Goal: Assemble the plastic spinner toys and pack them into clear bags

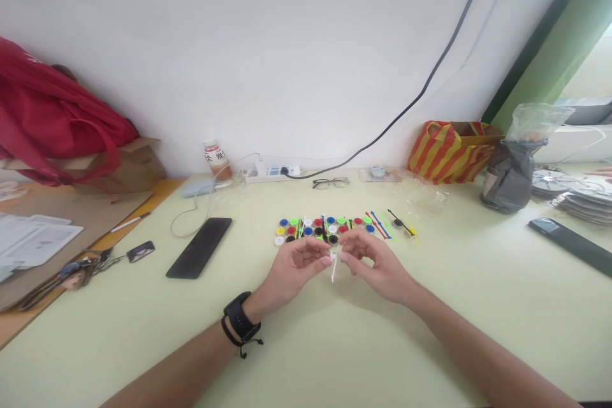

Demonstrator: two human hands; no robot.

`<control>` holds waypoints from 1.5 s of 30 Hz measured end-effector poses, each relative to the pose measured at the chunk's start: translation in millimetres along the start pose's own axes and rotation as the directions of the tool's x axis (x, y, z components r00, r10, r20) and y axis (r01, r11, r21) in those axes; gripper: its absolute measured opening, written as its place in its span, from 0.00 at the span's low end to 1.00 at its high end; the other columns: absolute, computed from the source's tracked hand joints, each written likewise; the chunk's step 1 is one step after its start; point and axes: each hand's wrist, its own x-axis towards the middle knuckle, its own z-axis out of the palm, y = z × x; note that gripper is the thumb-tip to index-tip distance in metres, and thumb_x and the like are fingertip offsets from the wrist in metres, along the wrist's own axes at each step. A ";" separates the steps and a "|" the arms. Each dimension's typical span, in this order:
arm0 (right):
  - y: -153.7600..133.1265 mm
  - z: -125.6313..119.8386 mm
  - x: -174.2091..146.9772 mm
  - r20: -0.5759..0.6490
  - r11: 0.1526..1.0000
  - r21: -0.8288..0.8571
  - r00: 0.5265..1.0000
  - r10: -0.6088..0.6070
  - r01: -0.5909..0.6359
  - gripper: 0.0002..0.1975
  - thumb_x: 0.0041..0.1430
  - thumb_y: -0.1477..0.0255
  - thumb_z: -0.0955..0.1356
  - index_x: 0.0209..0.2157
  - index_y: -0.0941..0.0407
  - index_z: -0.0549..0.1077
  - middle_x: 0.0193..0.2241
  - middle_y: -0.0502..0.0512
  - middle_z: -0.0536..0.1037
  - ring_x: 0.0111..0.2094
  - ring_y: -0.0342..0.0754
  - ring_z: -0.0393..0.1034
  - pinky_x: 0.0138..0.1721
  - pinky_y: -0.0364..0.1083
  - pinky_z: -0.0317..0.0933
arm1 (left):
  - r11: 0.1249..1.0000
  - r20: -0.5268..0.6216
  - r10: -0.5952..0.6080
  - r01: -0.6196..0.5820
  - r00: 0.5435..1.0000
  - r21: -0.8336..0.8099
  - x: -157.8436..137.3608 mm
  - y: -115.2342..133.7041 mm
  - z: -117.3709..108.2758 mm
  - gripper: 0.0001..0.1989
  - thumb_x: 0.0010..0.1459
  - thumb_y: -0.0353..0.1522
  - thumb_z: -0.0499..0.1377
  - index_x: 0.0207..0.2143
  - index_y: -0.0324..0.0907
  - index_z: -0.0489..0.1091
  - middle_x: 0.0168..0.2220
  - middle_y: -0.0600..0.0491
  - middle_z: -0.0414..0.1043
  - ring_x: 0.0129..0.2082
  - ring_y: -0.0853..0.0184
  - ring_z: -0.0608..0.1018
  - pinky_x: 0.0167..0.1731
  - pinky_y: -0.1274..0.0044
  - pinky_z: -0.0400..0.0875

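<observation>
In front of me, my left hand [297,268] pinches a small white plastic arrow [333,269] between thumb and fingers, its thin end pointing down. My right hand [375,262] is close on the other side, thumb and fingers curled together near the arrow's top; what lies between those fingertips is too small to make out. Just beyond both hands lie rows of small round coloured discs [284,222] in blue, red, white, yellow, green and black, partly hidden by my fingers. Several thin coloured arrows lie among them, with a red arrow [377,225] and a black arrow [400,222] at the right.
A black phone [199,248] and keys [90,264] lie left. Glasses [331,183], a power strip [272,172] and a bottle [217,159] stand along the wall. To the right are a striped bag [449,152], a grey bag [509,178], stacked discs [586,204] and a dark flat device [571,245].
</observation>
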 end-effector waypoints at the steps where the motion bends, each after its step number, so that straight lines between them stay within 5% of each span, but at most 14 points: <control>1: -0.1 0.3 -0.9 -0.023 1.000 -0.014 1.000 -0.010 0.010 0.17 0.70 0.62 0.68 0.57 0.50 0.68 0.36 0.52 0.74 0.30 0.45 0.67 0.32 0.47 0.66 | 1.000 -0.006 0.000 0.000 1.000 0.000 0.1 -0.2 -0.1 0.12 0.60 0.35 0.70 0.44 0.40 0.77 0.42 0.48 0.80 0.42 0.65 0.81 0.47 0.73 0.78; 4: -0.8 1.1 -3.0 -0.102 0.999 -0.027 0.994 -0.050 0.048 0.31 0.70 0.61 0.67 0.68 0.46 0.54 0.39 0.51 0.73 0.29 0.44 0.66 0.34 0.48 0.68 | 1.000 -0.013 -0.006 0.006 1.000 -0.001 0.4 -1.2 -0.3 0.12 0.60 0.35 0.70 0.44 0.40 0.78 0.42 0.48 0.80 0.42 0.65 0.81 0.47 0.74 0.78; 6: -1.4 0.5 -3.2 -0.136 0.998 -0.035 0.988 -0.066 0.061 0.25 0.70 0.60 0.67 0.64 0.47 0.61 0.39 0.51 0.72 0.29 0.44 0.66 0.35 0.48 0.67 | 1.000 -0.017 -0.006 0.006 1.000 0.001 0.7 -1.7 -0.5 0.12 0.60 0.35 0.70 0.44 0.40 0.78 0.42 0.48 0.80 0.42 0.65 0.81 0.46 0.74 0.78; 8: -2.1 -1.4 -2.5 -0.065 0.998 -0.051 0.997 -0.034 0.031 0.15 0.72 0.57 0.63 0.43 0.52 0.75 0.32 0.51 0.71 0.28 0.45 0.64 0.33 0.47 0.64 | 1.000 -0.030 -0.003 0.003 1.000 0.009 1.0 -1.7 -0.8 0.12 0.59 0.35 0.70 0.44 0.40 0.78 0.41 0.48 0.80 0.42 0.65 0.81 0.46 0.74 0.78; 10: -2.7 -3.4 -1.2 0.052 0.999 -0.054 0.999 0.012 -0.009 0.28 0.74 0.56 0.59 0.21 0.55 0.68 0.23 0.50 0.65 0.25 0.44 0.59 0.30 0.46 0.58 | 1.000 -0.042 -0.003 0.004 0.999 0.020 1.3 -1.2 -1.2 0.13 0.59 0.36 0.71 0.43 0.40 0.78 0.42 0.48 0.80 0.42 0.65 0.81 0.46 0.74 0.78; 12: -3.2 -4.3 0.0 0.110 0.999 -0.049 0.994 0.025 -0.020 0.31 0.74 0.55 0.59 0.17 0.55 0.59 0.20 0.48 0.60 0.24 0.44 0.56 0.29 0.46 0.54 | 1.000 -0.049 -0.002 0.003 0.999 0.026 1.4 -0.6 -1.4 0.13 0.59 0.36 0.71 0.43 0.40 0.78 0.42 0.48 0.80 0.42 0.64 0.81 0.46 0.73 0.78; 19: -4.7 0.4 0.8 0.066 0.999 -0.030 0.998 0.023 -0.021 0.15 0.69 0.57 0.68 0.36 0.54 0.70 0.30 0.50 0.70 0.31 0.46 0.63 0.33 0.45 0.59 | 1.000 -0.038 0.013 -0.012 0.999 0.021 1.5 2.4 0.8 0.14 0.58 0.37 0.71 0.43 0.40 0.78 0.41 0.47 0.81 0.42 0.63 0.82 0.47 0.70 0.79; 25: -8.3 1.1 0.5 0.056 0.999 -0.034 0.998 0.012 -0.010 0.13 0.69 0.57 0.68 0.41 0.53 0.70 0.30 0.48 0.69 0.31 0.45 0.63 0.33 0.45 0.60 | 1.000 -0.026 0.019 -0.019 0.999 0.008 -0.6 2.2 1.8 0.12 0.59 0.36 0.71 0.43 0.40 0.78 0.42 0.48 0.81 0.42 0.63 0.82 0.47 0.71 0.79; 33: -11.5 2.1 -0.4 0.180 0.995 0.037 0.980 0.084 -0.092 0.18 0.69 0.53 0.67 0.37 0.54 0.70 0.30 0.49 0.71 0.29 0.44 0.66 0.32 0.44 0.62 | 0.997 0.031 0.036 -0.038 0.999 0.065 -4.6 4.3 6.8 0.11 0.57 0.34 0.71 0.39 0.39 0.76 0.38 0.49 0.80 0.38 0.64 0.82 0.44 0.72 0.79; 38: -12.0 -4.9 1.1 0.223 0.991 0.055 0.969 0.109 -0.124 0.18 0.67 0.54 0.69 0.34 0.54 0.69 0.29 0.49 0.72 0.30 0.44 0.68 0.36 0.45 0.65 | 0.988 0.071 0.022 -0.033 0.997 0.150 -9.2 5.7 12.9 0.21 0.56 0.36 0.72 0.50 0.41 0.72 0.41 0.47 0.80 0.39 0.62 0.81 0.43 0.71 0.77; 42: -10.9 -16.4 5.7 0.093 0.992 0.085 0.992 0.090 -0.098 0.18 0.67 0.53 0.68 0.37 0.54 0.69 0.32 0.51 0.73 0.32 0.45 0.70 0.37 0.46 0.68 | 0.901 0.011 0.169 -0.159 0.986 0.404 -17.1 11.5 12.4 0.23 0.57 0.37 0.70 0.54 0.45 0.70 0.49 0.45 0.76 0.46 0.59 0.78 0.48 0.67 0.74; 45: -8.1 -36.4 10.9 -0.128 0.999 -0.031 0.991 0.040 -0.044 0.18 0.67 0.52 0.68 0.39 0.53 0.70 0.32 0.53 0.75 0.32 0.47 0.70 0.35 0.47 0.68 | 0.809 0.142 0.263 -0.298 0.954 0.507 -22.1 25.7 14.5 0.12 0.58 0.36 0.68 0.44 0.45 0.73 0.45 0.46 0.76 0.45 0.57 0.77 0.49 0.66 0.71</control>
